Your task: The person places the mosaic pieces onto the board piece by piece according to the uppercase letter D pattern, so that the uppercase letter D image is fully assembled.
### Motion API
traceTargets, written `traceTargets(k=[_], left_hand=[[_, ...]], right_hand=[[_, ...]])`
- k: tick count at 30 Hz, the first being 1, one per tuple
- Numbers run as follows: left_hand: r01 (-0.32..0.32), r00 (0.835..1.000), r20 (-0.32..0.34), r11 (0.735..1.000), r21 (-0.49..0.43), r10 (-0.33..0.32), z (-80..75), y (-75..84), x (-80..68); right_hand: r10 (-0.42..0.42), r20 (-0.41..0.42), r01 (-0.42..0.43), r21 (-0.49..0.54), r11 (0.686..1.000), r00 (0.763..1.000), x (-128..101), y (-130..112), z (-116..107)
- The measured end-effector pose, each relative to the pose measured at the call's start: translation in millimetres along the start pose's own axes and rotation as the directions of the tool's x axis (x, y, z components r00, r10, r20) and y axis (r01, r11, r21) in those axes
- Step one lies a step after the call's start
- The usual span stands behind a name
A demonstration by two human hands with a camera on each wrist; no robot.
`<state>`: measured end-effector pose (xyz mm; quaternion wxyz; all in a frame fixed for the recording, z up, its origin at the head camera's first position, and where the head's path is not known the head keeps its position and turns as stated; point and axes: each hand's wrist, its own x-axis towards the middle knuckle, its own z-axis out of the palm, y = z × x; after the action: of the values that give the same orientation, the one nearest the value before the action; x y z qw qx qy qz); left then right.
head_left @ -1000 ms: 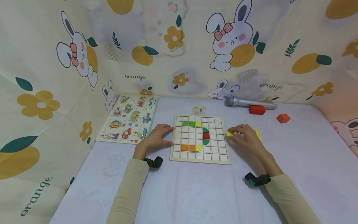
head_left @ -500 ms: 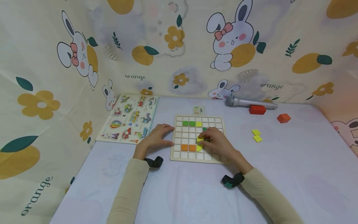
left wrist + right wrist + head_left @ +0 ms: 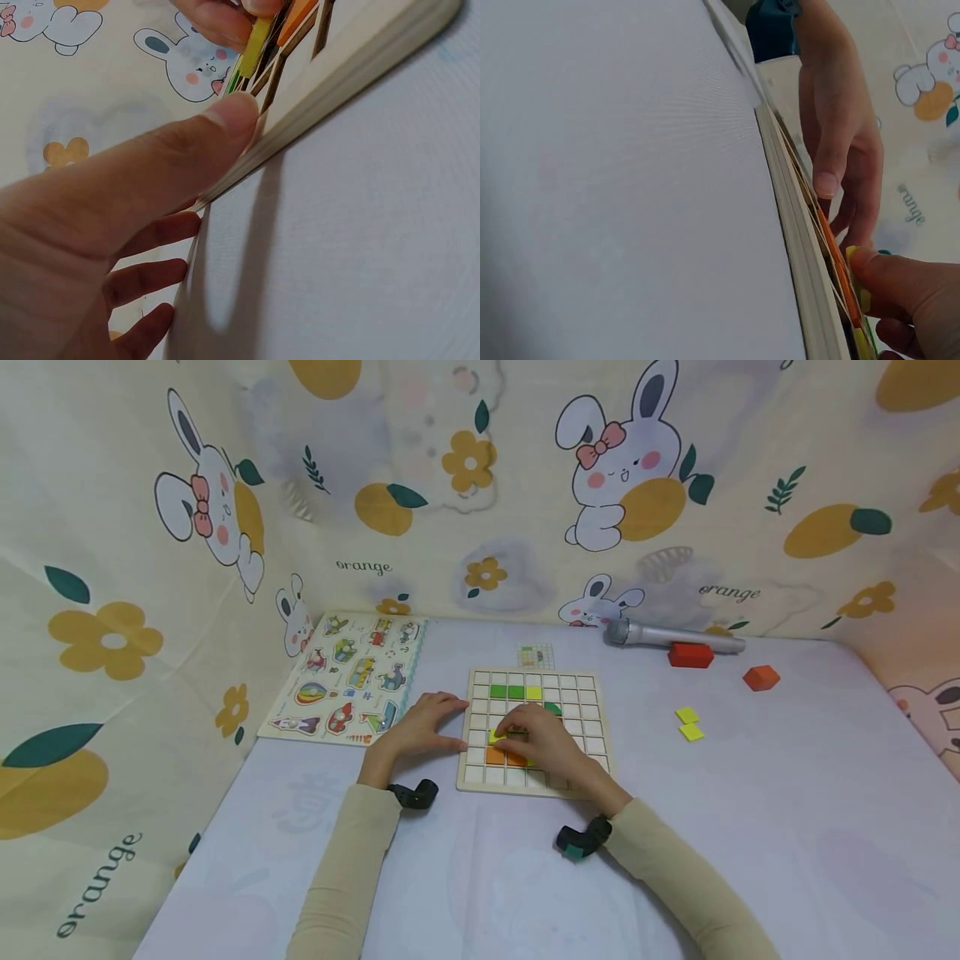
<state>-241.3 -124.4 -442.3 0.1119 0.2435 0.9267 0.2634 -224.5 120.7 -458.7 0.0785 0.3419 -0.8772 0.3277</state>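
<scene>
Yellow tile (image 3: 497,737) pinched in right hand (image 3: 542,742) over wooden grid board (image 3: 592,781); left hand (image 3: 417,731), fingers relaxed, steadying board edge at 9 o'clock.

Beige sleeves (image 3: 352,852) (black wrist cameras (image 3: 411,795))

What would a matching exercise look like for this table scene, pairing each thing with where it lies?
Things:
1. silver toy microphone
2. picture puzzle board with vehicles
3. two loose yellow square tiles
4. small pattern card

Places:
A. left of the wooden grid board
B. just behind the grid board
C. far edge, by the red block
D. right of the grid board, on the cloth

Pairs: 1-C, 2-A, 3-D, 4-B
</scene>
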Motion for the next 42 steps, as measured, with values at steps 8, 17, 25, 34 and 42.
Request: traceTargets(k=[8,17,25,34,42], left_hand=[[-0.001,1.0,0.001,1.0,0.002,0.001,-0.5,-0.5,0.3],[0.008,1.0,0.003,1.0,-0.004,-0.008,-0.4,0.1,0.4],[0.011,1.0,0.001,1.0,-0.007,-0.011,0.0,0.8,0.7],[-0.003,1.0,-0.006,1.0,-0.001,0.003,0.7,0.6,1.0],[-0.028,1.0,-0.01,1.0,0.011,0.028,1.5,-1.4,1.4]], right_hand=[[-0.012,0.005,0.012,-0.003,1.0,1.0,1.5,0.8,0.5],[-0.009,0.003,0.009,0.001,1.0,1.0,-0.5,0.2,0.6],[0.007,-0.01,-0.008,-0.028,1.0,1.0,-1.1,-1.0,-5.6],[0.042,-0.064,-0.042,0.004,0.999,0.997,-13.4,9.1,-32.5],[0.145,-0.109,-0.145,0.004,0.989,0.984,-37.9,27.2,-64.1]])
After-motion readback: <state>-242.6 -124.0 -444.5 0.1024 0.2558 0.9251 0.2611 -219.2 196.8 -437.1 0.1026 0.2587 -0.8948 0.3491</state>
